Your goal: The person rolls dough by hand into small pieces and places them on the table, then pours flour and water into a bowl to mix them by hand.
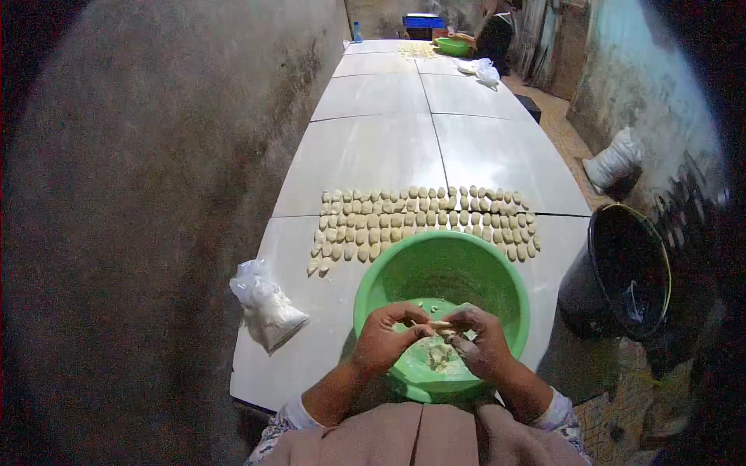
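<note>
A small piece of pale dough [441, 325] is pinched between the fingertips of my left hand [391, 335] and my right hand [480, 342]. Both hands are over a large green basin [365, 299] at the table's near edge. On the basin's floor lie white flour and a lump of dough [441, 357], with a few small bits beside it. Flour whitens the fingers of my right hand. Beyond the basin, many small oval dough pieces [420, 219] lie in several rows on the white tabletop. My fingers partly cover the held piece.
A plastic bag of white powder [272, 311] sits on the table at left. To the right stands a black bucket [594, 268]. A white sack [615, 161] leans by the right wall. Farther off are another green basin [453, 47], a white bag [486, 71] and a person [495, 39].
</note>
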`<move>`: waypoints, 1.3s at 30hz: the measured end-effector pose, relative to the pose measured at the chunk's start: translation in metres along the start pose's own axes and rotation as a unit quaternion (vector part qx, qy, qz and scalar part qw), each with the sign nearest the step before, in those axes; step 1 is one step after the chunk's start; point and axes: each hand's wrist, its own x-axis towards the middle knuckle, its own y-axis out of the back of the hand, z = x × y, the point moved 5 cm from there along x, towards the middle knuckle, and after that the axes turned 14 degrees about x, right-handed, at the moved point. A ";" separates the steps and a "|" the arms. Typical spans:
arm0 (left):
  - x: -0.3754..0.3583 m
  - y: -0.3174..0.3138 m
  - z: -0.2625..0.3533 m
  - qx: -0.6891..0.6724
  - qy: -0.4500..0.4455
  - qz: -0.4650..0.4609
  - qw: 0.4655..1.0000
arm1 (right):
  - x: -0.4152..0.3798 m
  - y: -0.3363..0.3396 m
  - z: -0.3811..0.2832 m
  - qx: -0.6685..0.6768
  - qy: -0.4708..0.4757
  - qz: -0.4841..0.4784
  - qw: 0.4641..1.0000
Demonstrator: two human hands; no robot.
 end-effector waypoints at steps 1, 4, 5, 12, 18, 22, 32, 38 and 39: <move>0.001 0.000 -0.003 -0.007 -0.003 -0.018 1.000 | 0.000 0.000 -0.002 0.005 -0.016 -0.001 1.000; 0.001 -0.001 -0.004 -0.031 -0.010 -0.046 0.998 | 0.000 -0.003 0.013 -0.005 -0.038 -0.019 0.999; 0.001 -0.002 0.000 -0.049 -0.020 -0.055 0.997 | -0.002 -0.002 0.021 0.002 -0.024 -0.015 1.000; 0.013 0.054 -0.017 0.027 -0.032 0.140 0.989 | -0.011 0.009 -0.001 -0.070 -0.094 -0.030 0.993; 0.043 0.138 -0.103 0.217 0.152 0.222 0.938 | -0.038 0.033 0.020 -0.261 -0.101 -0.165 0.946; 0.059 0.140 -0.159 0.220 0.234 0.167 0.932 | -0.040 0.030 0.016 -0.294 -0.129 -0.151 0.935; 0.107 0.174 -0.161 0.233 0.114 0.262 0.930 | -0.038 0.027 0.020 -0.314 -0.137 -0.158 0.926; 0.179 0.230 -0.174 0.122 0.177 0.216 0.952 | -0.038 0.027 0.018 -0.325 -0.126 -0.171 0.921; 0.188 0.235 -0.185 0.133 0.177 0.229 0.948 | -0.040 0.028 0.022 -0.347 -0.108 -0.178 0.915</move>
